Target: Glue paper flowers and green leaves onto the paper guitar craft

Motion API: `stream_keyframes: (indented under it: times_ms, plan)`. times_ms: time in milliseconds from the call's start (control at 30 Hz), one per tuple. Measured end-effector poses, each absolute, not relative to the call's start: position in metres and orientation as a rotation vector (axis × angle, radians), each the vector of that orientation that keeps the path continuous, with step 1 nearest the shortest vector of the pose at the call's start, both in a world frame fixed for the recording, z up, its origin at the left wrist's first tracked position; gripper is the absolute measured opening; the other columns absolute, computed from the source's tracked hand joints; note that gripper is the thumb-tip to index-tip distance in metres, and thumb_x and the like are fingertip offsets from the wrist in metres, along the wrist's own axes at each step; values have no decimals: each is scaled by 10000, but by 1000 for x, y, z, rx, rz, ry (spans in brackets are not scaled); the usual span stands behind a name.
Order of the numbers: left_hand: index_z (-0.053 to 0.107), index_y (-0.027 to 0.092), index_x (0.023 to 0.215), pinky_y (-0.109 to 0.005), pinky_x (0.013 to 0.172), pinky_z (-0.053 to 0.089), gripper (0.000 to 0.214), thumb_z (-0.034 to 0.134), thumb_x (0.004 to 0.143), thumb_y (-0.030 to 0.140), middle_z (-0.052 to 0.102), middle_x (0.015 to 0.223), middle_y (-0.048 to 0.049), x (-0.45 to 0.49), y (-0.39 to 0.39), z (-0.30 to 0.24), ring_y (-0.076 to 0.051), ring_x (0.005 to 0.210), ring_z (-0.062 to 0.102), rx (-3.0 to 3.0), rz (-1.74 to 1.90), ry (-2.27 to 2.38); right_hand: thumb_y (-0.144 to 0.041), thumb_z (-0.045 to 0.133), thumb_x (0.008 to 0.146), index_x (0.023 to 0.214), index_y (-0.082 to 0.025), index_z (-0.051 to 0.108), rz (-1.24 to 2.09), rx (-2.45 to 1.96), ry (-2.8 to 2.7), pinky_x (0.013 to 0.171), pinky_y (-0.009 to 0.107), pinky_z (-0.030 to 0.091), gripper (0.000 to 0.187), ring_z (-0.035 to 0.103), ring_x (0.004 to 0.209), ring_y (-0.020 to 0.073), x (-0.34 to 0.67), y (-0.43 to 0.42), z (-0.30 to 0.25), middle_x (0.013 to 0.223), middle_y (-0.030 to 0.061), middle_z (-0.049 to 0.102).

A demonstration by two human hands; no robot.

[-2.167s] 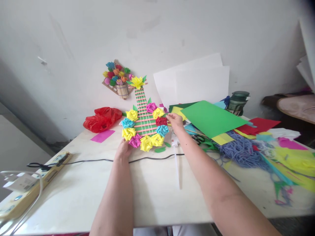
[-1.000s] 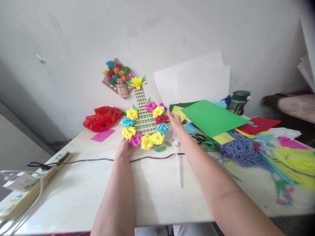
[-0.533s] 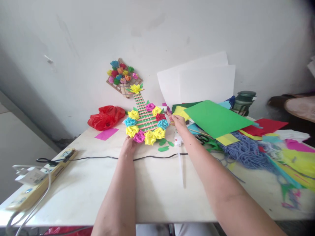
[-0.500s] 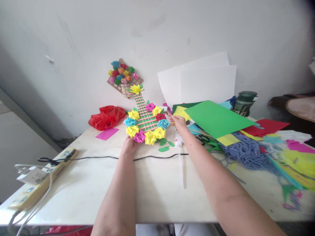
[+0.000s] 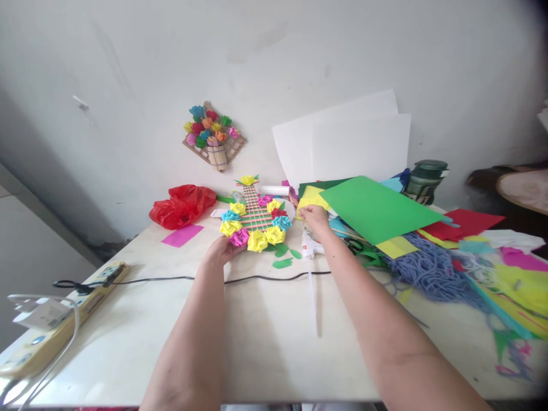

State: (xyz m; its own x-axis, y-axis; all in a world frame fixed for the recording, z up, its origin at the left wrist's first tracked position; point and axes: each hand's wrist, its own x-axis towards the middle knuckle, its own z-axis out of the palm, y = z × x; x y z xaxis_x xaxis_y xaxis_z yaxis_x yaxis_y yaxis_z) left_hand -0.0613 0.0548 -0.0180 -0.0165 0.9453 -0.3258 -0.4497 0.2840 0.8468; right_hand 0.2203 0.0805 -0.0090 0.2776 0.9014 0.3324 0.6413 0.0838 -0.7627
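A guitar-shaped craft (image 5: pixel 256 212) of sticks, ringed with yellow, blue, pink and red paper flowers, lies tilted low over the table. My left hand (image 5: pixel 221 250) grips its near lower edge, fingers curled under the pink and yellow flowers. My right hand (image 5: pixel 315 217) sits at the craft's right edge, fingers bent and touching a yellow paper sheet (image 5: pixel 311 196). A white glue gun (image 5: pixel 309 246) lies just below that hand. Green paper leaves (image 5: pixel 283 257) lie loose beside the craft.
A flower basket plaque (image 5: pixel 213 135) hangs on the wall. A red plastic bag (image 5: pixel 182 205), a pink slip (image 5: pixel 181 234), a black cable (image 5: pixel 171 279) and a power strip (image 5: pixel 60 317) are on the left. Green sheet (image 5: pixel 377 208), blue yarn (image 5: pixel 428 268), white boards (image 5: pixel 346 142), a green jar (image 5: pixel 423 178) crowd the right.
The craft has been lowered from nearly upright against the wall to almost flat on the table. My left hand followed its lower edge; my right hand slid slightly right.
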Motion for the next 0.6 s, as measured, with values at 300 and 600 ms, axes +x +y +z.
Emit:
stream_keyframes:
  times_ms: [300, 600]
  plan:
    - [588, 104, 964, -288, 548, 567, 306, 387, 781, -35, 650, 722, -88, -66, 59, -11, -171, 596, 645, 535, 1158, 1178, -305, 474, 789, 818, -217, 708, 275, -1817, -1490, 671, 251, 435, 252, 631, 797, 180, 213, 70, 2, 832, 60, 700]
    - [610, 56, 868, -277, 548, 547, 285, 443, 679, -79, 630, 634, -102, -80, 63, -2, -195, 563, 634, 658, 1271, 1451, -312, 474, 777, 820, -208, 699, 239, -1886, -1611, 635, 253, 417, 252, 626, 808, 201, 206, 74, 3, 846, 57, 697]
